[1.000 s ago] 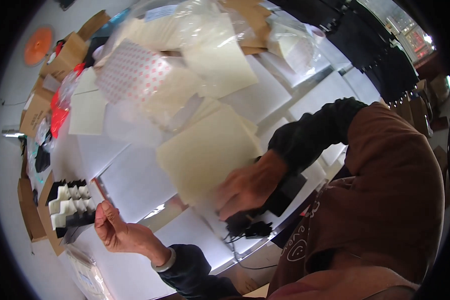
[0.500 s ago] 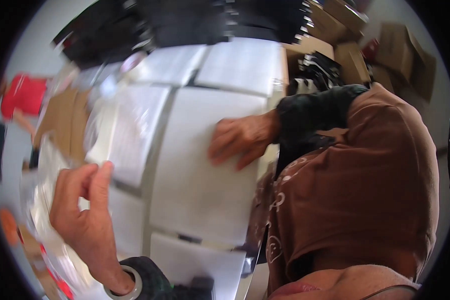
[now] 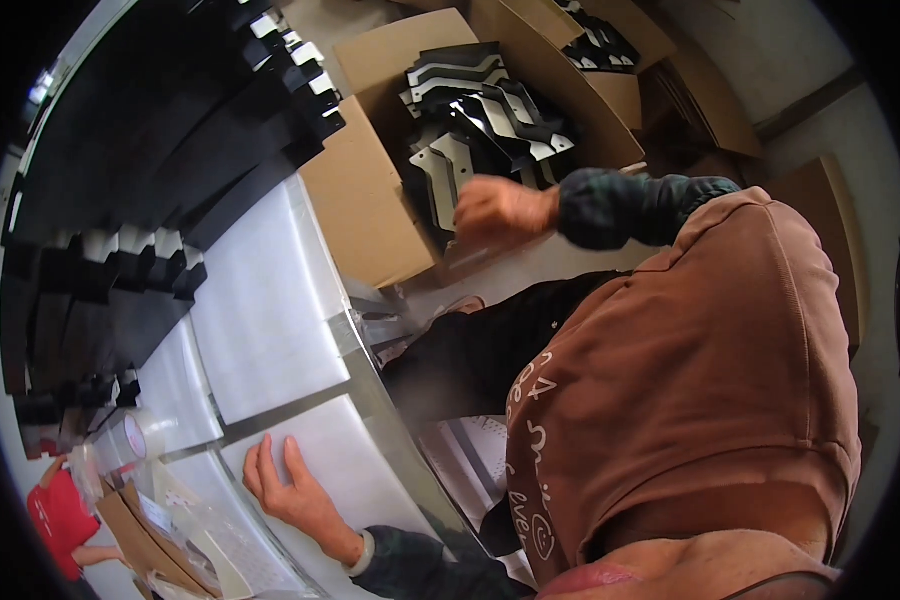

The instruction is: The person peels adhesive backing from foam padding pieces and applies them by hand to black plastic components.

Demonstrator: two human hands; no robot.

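My left hand is over a white foam-like sheet on the table, its fingers apart and nothing seen in them. My right hand is held out beside an open cardboard box. It looks curled, but motion smears the fingers, so I cannot tell whether it holds anything. Inside the box lie several bent plates, black with pale strips. Another white sheet lies further along the table, past my left hand.
Stacked black panels with notched ends fill the table's far left. A roll of clear tape stands by the sheets. A person in red is at the lower left. More cardboard boxes stand at the back right.
My view has swung toward the box on the right. My right hand has left the white sheet and moved to the box. The left hand's pinched fingers have spread, now over a white sheet.
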